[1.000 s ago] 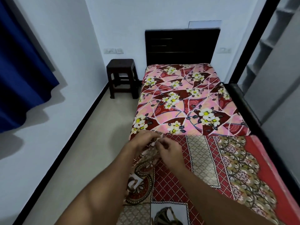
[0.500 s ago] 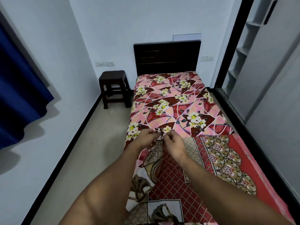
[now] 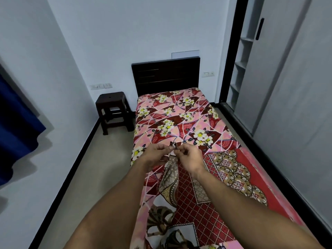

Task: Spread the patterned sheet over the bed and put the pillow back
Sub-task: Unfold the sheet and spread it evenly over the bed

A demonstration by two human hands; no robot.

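So the left hand point(image 3: 156, 155) and right hand point(image 3: 190, 157), close together, pinch a corner of the patterned sheet point(image 3: 199, 205), which is bunched on the near half of the bed point(image 3: 181, 121). I'd slide them apart along the edge before flinging it forward.

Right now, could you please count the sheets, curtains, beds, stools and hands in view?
Sheets: 2, the floral sheet and the patterned sheet.
Curtains: 1, the blue curtain.
Beds: 1, the bed.
Stools: 1, the dark stool.
Hands: 2, the left hand and the right hand, both pinching the patterned sheet.
Total: 7.
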